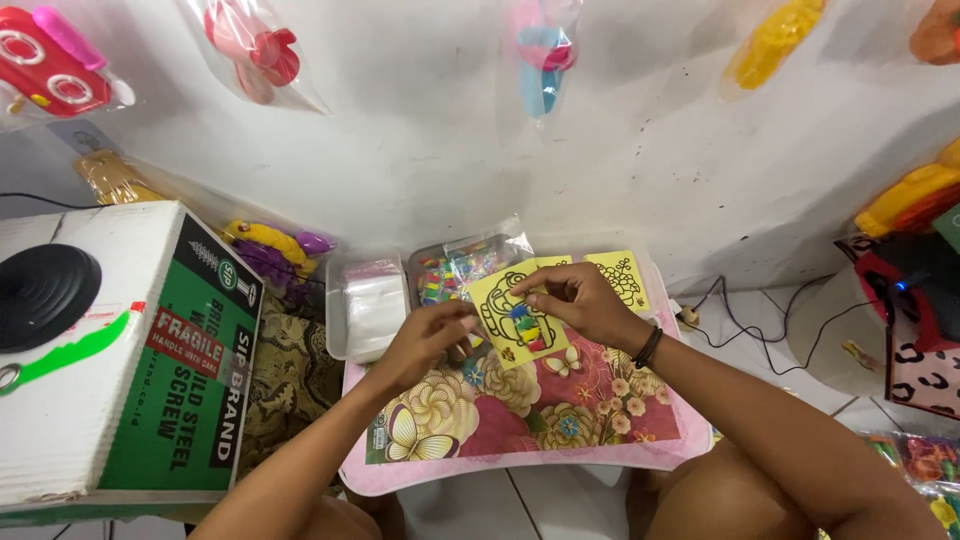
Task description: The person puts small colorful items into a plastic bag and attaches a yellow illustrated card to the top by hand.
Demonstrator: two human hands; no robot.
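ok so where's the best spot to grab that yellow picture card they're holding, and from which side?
Probably the yellow card by its bare lower-left edge, from the left: the right hand pinches the top, small coloured packets sit mid-card, and it is thin and tilted, so pinch front and back.

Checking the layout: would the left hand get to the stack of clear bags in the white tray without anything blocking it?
Probably yes. The left hand is pinching the yellow card, and the clear bags lie just to its left in the open tray, with nothing between them. It would need to let go of the card first.
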